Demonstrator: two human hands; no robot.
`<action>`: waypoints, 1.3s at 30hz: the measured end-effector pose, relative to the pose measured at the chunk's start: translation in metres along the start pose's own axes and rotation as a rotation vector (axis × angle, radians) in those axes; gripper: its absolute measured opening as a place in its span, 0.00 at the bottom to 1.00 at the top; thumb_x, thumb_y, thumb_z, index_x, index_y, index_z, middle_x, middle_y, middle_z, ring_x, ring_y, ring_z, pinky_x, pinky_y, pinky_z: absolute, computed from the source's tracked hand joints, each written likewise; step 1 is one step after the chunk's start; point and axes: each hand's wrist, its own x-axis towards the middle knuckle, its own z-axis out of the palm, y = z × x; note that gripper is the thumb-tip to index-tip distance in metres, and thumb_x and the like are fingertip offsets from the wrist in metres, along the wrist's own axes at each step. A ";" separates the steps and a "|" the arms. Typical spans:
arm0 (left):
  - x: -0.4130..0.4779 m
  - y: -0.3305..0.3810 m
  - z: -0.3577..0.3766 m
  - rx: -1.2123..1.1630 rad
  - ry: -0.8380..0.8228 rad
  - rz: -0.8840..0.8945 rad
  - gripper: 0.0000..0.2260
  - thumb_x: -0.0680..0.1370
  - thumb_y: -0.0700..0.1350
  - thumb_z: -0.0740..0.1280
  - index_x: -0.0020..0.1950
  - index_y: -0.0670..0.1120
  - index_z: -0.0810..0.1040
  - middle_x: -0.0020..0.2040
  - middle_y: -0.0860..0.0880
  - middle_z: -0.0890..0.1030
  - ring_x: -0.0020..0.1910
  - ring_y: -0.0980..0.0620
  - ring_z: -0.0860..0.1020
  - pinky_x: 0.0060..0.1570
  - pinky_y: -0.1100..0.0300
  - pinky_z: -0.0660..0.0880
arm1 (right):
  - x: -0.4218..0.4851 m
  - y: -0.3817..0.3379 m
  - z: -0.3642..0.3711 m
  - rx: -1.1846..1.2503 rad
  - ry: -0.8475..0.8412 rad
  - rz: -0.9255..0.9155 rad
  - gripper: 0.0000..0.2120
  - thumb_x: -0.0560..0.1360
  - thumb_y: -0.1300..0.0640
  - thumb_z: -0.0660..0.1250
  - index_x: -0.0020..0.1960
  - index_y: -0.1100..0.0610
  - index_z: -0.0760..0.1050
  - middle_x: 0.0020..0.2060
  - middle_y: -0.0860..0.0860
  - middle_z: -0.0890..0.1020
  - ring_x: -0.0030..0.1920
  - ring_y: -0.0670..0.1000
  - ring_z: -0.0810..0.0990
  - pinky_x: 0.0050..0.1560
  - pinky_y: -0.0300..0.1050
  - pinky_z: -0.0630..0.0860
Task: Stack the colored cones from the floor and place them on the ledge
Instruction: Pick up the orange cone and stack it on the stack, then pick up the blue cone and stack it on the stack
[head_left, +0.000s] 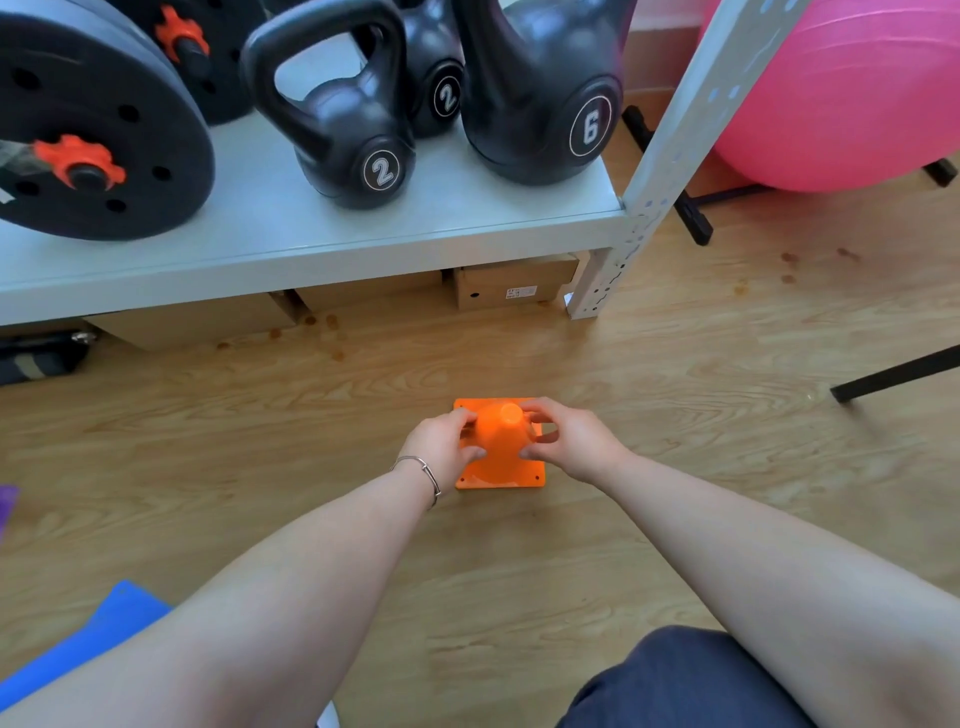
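The pale wood floor (675, 467) ran up to a grey shelf (311, 234) on the far side, which probably served as the ledge. An orange cone (501, 441) stood upright on the floor in the near middle, in front of the shelf and well apart from it. The left hand (441, 447) and the right hand (576, 444) each curled round the cone's body from opposite sides, fingers and thumbs pinching it just below the tip. Whether more cones were nested beneath it could not be told.

A level grip on both sides looked right for lifting; raising it straight up would likely keep the square base from catching.

The shelf's far part was crowded: weight plates (88, 145) on the left, a small kettlebell (358, 156) in the middle, and a large kettlebell (545, 104) on the right. Only a bare strip along the near edge seemed open, so the cone would probably need setting there. The slanting rack post (675, 145) closed off the right end, with a pink ball (841, 93) beyond it.
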 end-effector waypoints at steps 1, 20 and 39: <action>-0.001 0.001 0.000 0.011 0.000 -0.002 0.22 0.73 0.47 0.73 0.66 0.49 0.74 0.61 0.47 0.82 0.61 0.47 0.79 0.60 0.51 0.76 | 0.000 0.000 0.000 -0.010 -0.002 0.001 0.33 0.67 0.53 0.79 0.69 0.47 0.71 0.62 0.50 0.80 0.55 0.50 0.82 0.59 0.47 0.78; -0.065 0.034 -0.054 0.624 0.321 -0.035 0.29 0.77 0.64 0.56 0.74 0.51 0.59 0.73 0.49 0.68 0.72 0.45 0.64 0.68 0.47 0.64 | -0.020 -0.063 -0.057 -0.754 0.353 -0.275 0.26 0.75 0.47 0.68 0.70 0.55 0.68 0.62 0.55 0.75 0.62 0.59 0.74 0.58 0.53 0.71; -0.200 0.024 -0.249 0.666 0.609 -0.252 0.30 0.78 0.61 0.57 0.75 0.48 0.59 0.73 0.47 0.68 0.72 0.45 0.66 0.69 0.46 0.66 | -0.057 -0.291 -0.060 -0.777 0.424 -0.604 0.24 0.73 0.48 0.69 0.64 0.56 0.68 0.60 0.54 0.75 0.62 0.58 0.73 0.60 0.52 0.70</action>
